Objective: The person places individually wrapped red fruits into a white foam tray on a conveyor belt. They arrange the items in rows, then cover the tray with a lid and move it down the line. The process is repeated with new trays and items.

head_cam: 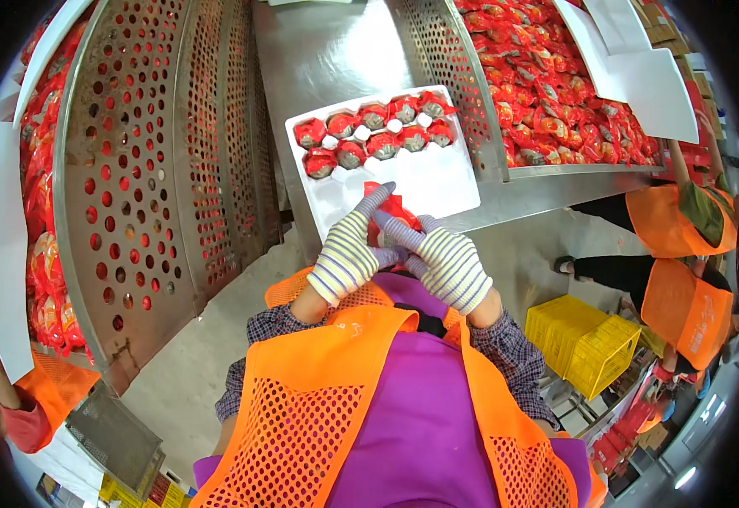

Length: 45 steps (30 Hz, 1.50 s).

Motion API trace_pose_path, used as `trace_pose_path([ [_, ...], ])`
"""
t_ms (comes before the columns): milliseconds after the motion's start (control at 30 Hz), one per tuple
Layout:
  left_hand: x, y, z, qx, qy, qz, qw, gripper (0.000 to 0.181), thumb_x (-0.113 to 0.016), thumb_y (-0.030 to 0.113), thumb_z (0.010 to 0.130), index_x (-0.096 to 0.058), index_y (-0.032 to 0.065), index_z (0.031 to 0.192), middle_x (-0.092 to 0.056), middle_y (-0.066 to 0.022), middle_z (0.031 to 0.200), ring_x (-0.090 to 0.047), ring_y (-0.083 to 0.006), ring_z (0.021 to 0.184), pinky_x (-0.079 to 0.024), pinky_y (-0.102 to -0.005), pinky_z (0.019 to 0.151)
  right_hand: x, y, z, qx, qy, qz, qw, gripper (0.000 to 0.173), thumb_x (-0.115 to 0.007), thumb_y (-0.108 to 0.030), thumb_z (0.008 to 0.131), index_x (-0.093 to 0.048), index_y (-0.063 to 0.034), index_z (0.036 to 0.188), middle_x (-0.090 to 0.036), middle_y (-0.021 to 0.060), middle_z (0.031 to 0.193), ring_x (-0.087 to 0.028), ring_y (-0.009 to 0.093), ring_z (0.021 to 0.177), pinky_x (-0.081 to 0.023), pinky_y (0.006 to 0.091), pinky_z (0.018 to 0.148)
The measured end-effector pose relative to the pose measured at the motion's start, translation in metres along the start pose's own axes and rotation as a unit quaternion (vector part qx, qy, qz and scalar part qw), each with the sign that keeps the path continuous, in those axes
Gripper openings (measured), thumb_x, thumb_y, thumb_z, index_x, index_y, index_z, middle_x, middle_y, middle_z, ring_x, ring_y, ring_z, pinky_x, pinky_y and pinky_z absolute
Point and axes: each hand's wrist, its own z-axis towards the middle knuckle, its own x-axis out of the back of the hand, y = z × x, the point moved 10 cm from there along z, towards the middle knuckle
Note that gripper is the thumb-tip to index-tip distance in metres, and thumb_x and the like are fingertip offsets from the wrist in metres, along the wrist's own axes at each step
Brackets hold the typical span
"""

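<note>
Both my hands wear striped knit gloves and meet over the near edge of a white foam tray [458, 184]. Between the fingers of my left hand [350, 254] and my right hand [449, 260] is an item in red plastic wrap [398, 209], partly hidden by the gloves. In the tray's far part lie two rows of round items in red and clear wrap [382, 145], each in its own hollow. White foam knobs stand between the rows. The near part of the tray shows bare white hollows at its left, and the tray rests on a metal table [318, 57].
Perforated metal bin walls [140, 159] rise at left and right, with red-wrapped items [547, 82] heaped behind them. White foam sheets [655, 89] lie on the bins. Yellow crates [572, 343] stand at right. People in orange vests [680, 216] are at both sides.
</note>
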Motion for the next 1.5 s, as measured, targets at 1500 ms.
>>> trace_pose_path([
  [1500,-0.066,-0.06,0.05,-0.099,-0.043,0.526,0.844,0.03,-0.062,0.022,0.073,-0.062,0.0077,0.1,-0.06,-0.0162,0.092,-0.059,-0.0318,0.088,-0.048,-0.0432,0.077,0.047,0.109,0.087,-0.064,0.06,-0.302,0.949,0.018,-0.053,-0.016,0.08,-0.066,-0.0065,0.089,-0.064,0.0182,0.091,-0.063,0.031,0.085,-0.051,0.0412,0.07],
])
